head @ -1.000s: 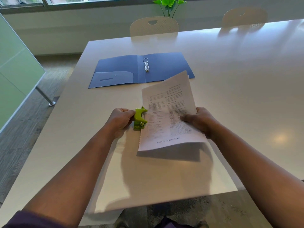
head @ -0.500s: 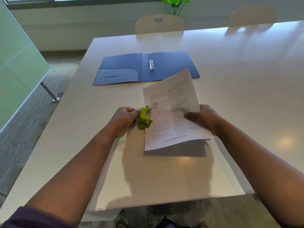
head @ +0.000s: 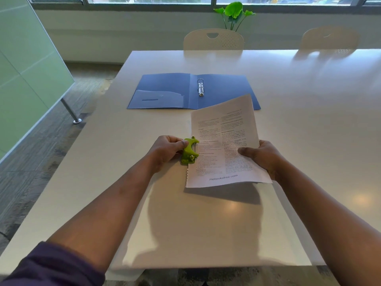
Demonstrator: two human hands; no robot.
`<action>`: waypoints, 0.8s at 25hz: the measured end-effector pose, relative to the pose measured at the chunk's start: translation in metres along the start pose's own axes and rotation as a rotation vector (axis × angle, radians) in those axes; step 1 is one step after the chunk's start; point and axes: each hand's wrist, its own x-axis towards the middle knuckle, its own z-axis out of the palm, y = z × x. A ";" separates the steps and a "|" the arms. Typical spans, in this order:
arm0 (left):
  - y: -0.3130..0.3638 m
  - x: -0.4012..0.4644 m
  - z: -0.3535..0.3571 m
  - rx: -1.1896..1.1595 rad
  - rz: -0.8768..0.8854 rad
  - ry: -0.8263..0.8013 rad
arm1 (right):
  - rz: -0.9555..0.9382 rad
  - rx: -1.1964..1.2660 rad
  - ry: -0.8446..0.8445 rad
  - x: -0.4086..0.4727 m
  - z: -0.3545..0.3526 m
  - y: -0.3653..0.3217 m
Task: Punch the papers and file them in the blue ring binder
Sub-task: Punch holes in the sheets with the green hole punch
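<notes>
The left hand (head: pixel 168 150) gripped a small lime-green plastic hole punch (head: pixel 189 151), fingers curled round it, its mouth set over the left edge of a sheaf of white printed papers (head: pixel 224 145). The right hand (head: pixel 261 156) pinched the papers' right edge, thumb on top, holding them tilted above the pale glossy worktop (head: pixel 309 120). A row of small holes ran down the lower left edge. Beyond the papers, the blue plastic ring binder (head: pixel 165 89) lay open flat, its metal rings (head: pixel 200 87) closed.
</notes>
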 end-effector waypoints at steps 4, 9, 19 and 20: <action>-0.004 -0.002 0.001 -0.007 0.030 0.000 | 0.006 0.027 -0.021 0.000 -0.001 0.001; -0.005 -0.003 -0.001 -0.019 0.031 -0.010 | 0.004 0.004 -0.042 -0.002 -0.001 -0.001; -0.006 0.000 0.000 -0.020 0.025 -0.003 | 0.001 -0.027 -0.041 -0.007 -0.001 0.001; -0.007 0.001 0.000 -0.016 0.024 -0.003 | -0.001 -0.030 -0.039 -0.006 -0.001 0.001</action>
